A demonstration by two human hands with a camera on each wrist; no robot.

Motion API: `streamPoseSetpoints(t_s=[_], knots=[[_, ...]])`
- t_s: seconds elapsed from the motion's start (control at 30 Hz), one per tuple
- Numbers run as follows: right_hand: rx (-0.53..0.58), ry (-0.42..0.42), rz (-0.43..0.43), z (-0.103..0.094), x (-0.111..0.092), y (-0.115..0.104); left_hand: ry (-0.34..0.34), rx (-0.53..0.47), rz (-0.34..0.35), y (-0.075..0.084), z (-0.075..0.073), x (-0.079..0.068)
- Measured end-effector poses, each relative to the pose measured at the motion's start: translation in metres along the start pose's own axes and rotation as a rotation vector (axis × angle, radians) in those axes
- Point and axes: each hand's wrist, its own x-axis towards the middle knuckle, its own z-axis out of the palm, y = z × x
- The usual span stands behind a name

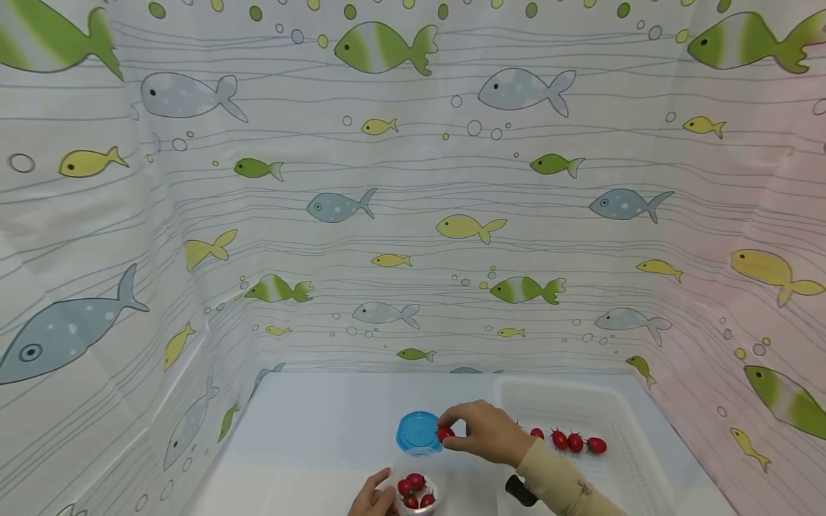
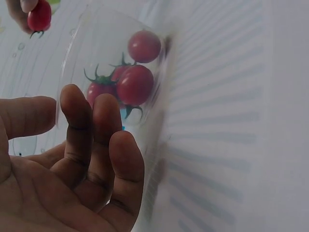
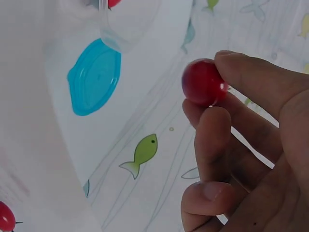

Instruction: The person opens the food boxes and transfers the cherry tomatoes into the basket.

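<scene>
My right hand [image 1: 485, 430] pinches a red cherry tomato [image 3: 203, 82] between thumb and fingers, above the table near a blue lid [image 1: 419, 432]. My left hand [image 1: 375, 496] is at the left side of a small clear tub [image 2: 79, 53], its fingers loosely bent. Those fingers overlap the tub's edge in the left wrist view; whether they touch it I cannot tell. Inside the tub lie several cherry tomatoes [image 2: 135, 85], some with green stems.
A white tray [image 1: 635, 459] on the right holds several more cherry tomatoes [image 1: 596, 446] in a row, partly hidden by my right arm. A dark object [image 1: 520, 491] shows beside the right sleeve. Fish-patterned sheets [image 1: 413, 179] surround the white table [image 1: 290, 430].
</scene>
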Motion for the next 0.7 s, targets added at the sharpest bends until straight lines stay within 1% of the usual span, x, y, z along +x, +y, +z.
streamPoseSetpoints(t_s=[0.17, 0.3, 0.4, 0.57, 0.7], knots=[[0.013, 0.062, 0.002, -0.013, -0.009, 0.006, 0.007, -0.027, 0.003, 0.0, 0.003, 0.003], [-0.029, 0.136, -0.012, -0.023, -0.018, 0.013, 0.013, -0.045, 0.016, 0.001, 0.006, 0.003], [-0.055, 0.195, -0.007, -0.029, -0.024, 0.02, 0.015, -0.032, 0.018, 0.002, 0.007, 0.003], [-0.043, 0.256, 0.055, -0.038, -0.036, 0.032, 0.0, -0.008, -0.009, 0.001, 0.006, 0.003], [-0.002, 0.285, 0.107, -0.044, -0.047, 0.042, -0.014, -0.001, -0.028, -0.001, 0.004, 0.003]])
